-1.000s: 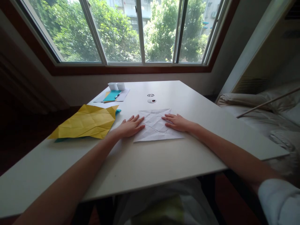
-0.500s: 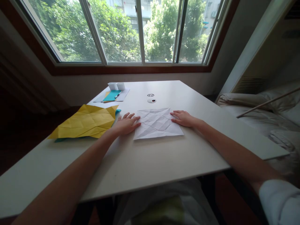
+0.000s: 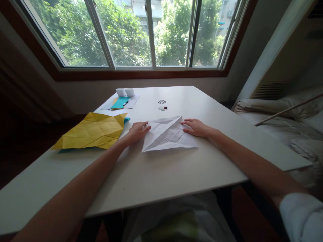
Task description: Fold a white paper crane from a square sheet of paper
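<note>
The white paper (image 3: pixel 168 133) is pinched at its far left corner by the left hand (image 3: pixel 136 131) and pressed by the right hand's (image 3: pixel 197 128) flat, spread fingers.

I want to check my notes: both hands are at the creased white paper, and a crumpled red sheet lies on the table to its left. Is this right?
Not quite. In the head view the sheet left of the white paper is yellow, not red. Left hand and right hand are at the white paper on the table.
</note>
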`<state>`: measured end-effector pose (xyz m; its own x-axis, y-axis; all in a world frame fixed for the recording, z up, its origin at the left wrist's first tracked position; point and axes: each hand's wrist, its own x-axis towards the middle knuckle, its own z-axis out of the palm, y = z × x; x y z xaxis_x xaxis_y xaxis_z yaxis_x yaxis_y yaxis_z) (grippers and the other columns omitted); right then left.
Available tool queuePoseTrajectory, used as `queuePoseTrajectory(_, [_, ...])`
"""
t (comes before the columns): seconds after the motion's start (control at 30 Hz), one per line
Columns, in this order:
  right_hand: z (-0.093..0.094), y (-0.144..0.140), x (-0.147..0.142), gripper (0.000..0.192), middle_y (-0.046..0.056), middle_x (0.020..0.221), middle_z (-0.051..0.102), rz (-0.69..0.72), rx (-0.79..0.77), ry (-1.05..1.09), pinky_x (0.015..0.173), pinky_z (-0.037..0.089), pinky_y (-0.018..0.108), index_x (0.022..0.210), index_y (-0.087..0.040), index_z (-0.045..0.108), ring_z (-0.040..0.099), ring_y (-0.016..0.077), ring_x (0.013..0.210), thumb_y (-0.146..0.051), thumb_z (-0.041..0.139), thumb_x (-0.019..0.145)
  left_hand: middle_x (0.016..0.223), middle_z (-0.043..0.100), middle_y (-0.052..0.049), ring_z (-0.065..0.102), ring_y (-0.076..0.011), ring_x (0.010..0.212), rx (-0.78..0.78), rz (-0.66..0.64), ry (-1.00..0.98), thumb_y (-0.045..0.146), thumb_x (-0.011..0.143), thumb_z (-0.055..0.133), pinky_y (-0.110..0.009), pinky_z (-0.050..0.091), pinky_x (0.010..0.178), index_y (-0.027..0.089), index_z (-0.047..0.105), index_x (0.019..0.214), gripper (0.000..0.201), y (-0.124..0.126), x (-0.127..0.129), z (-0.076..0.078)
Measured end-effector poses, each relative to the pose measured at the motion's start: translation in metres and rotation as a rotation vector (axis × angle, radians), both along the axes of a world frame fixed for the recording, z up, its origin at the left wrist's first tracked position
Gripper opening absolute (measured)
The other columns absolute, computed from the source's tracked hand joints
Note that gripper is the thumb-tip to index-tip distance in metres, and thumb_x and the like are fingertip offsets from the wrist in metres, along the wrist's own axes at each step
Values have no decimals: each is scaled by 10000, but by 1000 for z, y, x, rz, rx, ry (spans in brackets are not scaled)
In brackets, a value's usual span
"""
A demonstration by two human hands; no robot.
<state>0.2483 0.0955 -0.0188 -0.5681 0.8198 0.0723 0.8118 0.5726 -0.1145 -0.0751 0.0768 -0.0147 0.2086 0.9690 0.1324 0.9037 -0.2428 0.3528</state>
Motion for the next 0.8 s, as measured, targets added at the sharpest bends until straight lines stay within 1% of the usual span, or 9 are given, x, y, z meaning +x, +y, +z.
queuePoseTrajectory(0.1, [0, -1, 0, 556, 113, 1386, 412, 1, -4, 2, 1032, 272, 416, 1339, -219, 414, 368, 251, 1270, -526, 334, 882, 1154, 605, -119, 566, -236, 1045, -40, 9, -245, 463, 796, 472, -361, 415, 921, 123, 453, 1269, 583, -4, 3, 5])
queuePoseTrajectory(0.17, [1, -1, 0, 553, 115, 1379, 420, 5, -3, 4, 1031, 275, 411, 1337, -215, 418, 375, 249, 1265, -521, 336, 883, 1051, 649, -103, 615, -227, 940, -109, -1, -430, 433, 752, 556, -361, 471, 838, 127, 374, 1318, 669, -8, 6, 8])
queuePoseTrajectory(0.23, [1, -1, 0, 553, 118, 1374, 426, 6, -4, 6, 1031, 276, 406, 1332, -209, 425, 383, 247, 1259, -520, 340, 883, 1023, 660, -103, 630, -221, 905, -187, -26, -611, 355, 710, 627, -355, 500, 785, 131, 276, 1362, 774, -10, 7, 10])
queuePoseTrajectory(0.3, [1, 0, 0, 551, 120, 1371, 429, 6, -10, 12, 1030, 279, 404, 1327, -205, 431, 387, 247, 1257, -518, 346, 882, 1055, 651, -116, 631, -215, 913, -235, -10, -751, 262, 675, 669, -345, 511, 771, 141, 224, 1378, 842, -12, 9, 11])
queuePoseTrajectory(0.37, [1, 0, 0, 544, 113, 1368, 434, 6, -15, 22, 1031, 282, 404, 1320, -205, 437, 388, 248, 1256, -514, 353, 881, 1055, 650, -126, 635, -212, 902, -240, 41, -845, 189, 650, 686, -338, 514, 765, 139, 245, 1367, 844, -12, 9, 12])
queuePoseTrajectory(0.5, [-2, 3, -1, 585, 127, 1360, 443, -51, -17, 70, 1034, 285, 419, 1319, -173, 427, 404, 275, 1243, -519, 423, 847, 900, 688, -83, 653, -206, 805, -233, 78, -995, 127, 594, 720, -337, 523, 717, 138, 329, 1312, 817, -9, 8, 8])
queuePoseTrajectory(0.63, [-3, 4, -3, 777, 172, 1346, 447, -149, -72, 213, 1004, 335, 408, 1381, -120, 301, 433, 301, 1218, -493, 577, 757, 834, 696, -44, 659, -206, 759, -260, 71, -1092, 156, 532, 767, -336, 531, 684, 170, 462, 1173, 710, -5, 6, 3])
queuePoseTrajectory(0.73, [-3, 4, -4, 932, 171, 1271, 518, -177, -136, 394, 976, 372, 379, 1413, -89, 188, 499, 277, 1148, -418, 675, 689, 810, 695, -30, 658, -194, 743, -270, 48, -1116, 189, 503, 783, -319, 528, 688, 158, 548, 1032, 580, -4, 7, 1])
queuePoseTrajectory(0.8, [-3, 3, -4, 982, 155, 1175, 576, -198, -154, 496, 936, 407, 364, 1413, -74, 167, 559, 253, 1051, -368, 714, 651, 809, 693, -28, 652, -182, 733, -261, 43, -1092, 215, 493, 789, -305, 522, 689, 146, 585, 959, 513, -5, 8, 1])
